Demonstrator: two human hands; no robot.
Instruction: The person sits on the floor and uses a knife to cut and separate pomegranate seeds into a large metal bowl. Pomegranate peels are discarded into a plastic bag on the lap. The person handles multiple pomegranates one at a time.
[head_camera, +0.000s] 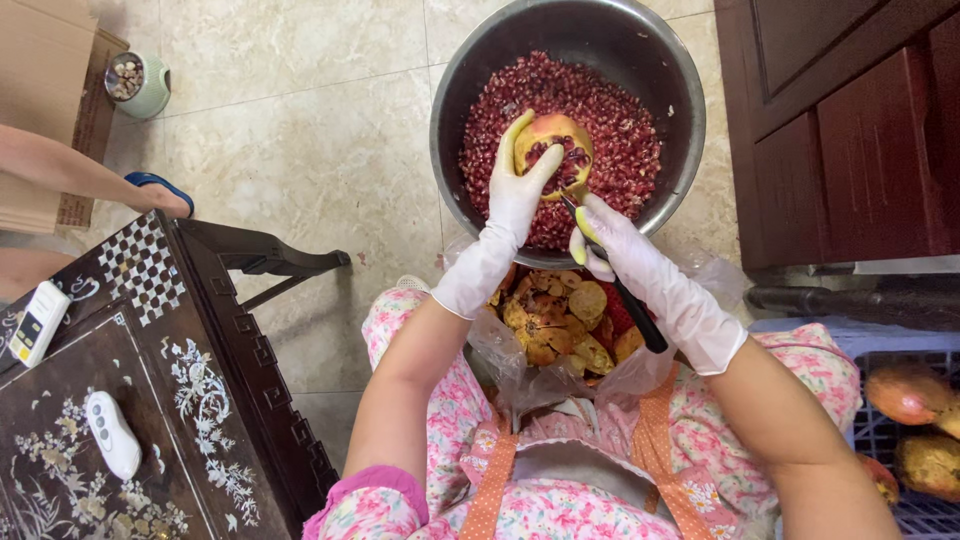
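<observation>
My left hand (514, 192), in a white glove, holds a cut pomegranate piece (556, 146) over a large metal bowl (660, 60) full of red pomegranate seeds (620, 130). My right hand (625, 245), also gloved, grips a black-handled tool (628, 300) whose tip reaches into the fruit's open side. Below the hands, a clear plastic bag (500, 355) on my lap holds several pomegranate peels (555, 315).
A dark inlaid wooden table (200, 400) stands at the left with two white remotes (112, 433) on it. Another person's leg and blue sandal (160, 187) are at far left. A dark cabinet (850, 130) is at right, and a blue crate (890, 345) with whole pomegranates (908, 392).
</observation>
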